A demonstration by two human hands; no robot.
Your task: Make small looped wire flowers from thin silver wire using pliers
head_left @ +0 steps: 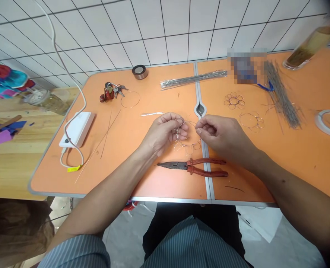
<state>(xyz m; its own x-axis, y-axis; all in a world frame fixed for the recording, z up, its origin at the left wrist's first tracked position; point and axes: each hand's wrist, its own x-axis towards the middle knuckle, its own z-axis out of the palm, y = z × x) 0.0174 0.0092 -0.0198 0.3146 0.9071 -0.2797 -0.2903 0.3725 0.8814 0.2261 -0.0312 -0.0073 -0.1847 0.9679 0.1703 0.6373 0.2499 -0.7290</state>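
Note:
My left hand (167, 132) pinches a thin wire ring with looped petals (189, 149), which hangs just above the orange table near the middle seam. My right hand (218, 132) is closed, thumb against forefinger, at the right side of that ring; a fine wire runs toward its fingertips. The exact spot where those fingers grip is too small to make out. Below both hands lie long-nose pliers (193, 167) with red handles, jaws pointing left. To the right rest a finished-looking wire flower (234, 100) and a partly looped wire ring (251, 121).
Bundled straight wires (193, 79) lie at the back, and a darker wire bundle (284, 96) at the right. Around them are a tape roll (139, 72), keys (116, 89), a white power bank (77, 130) with its cable, a glass of drink (307, 48) and a white ring (323, 124).

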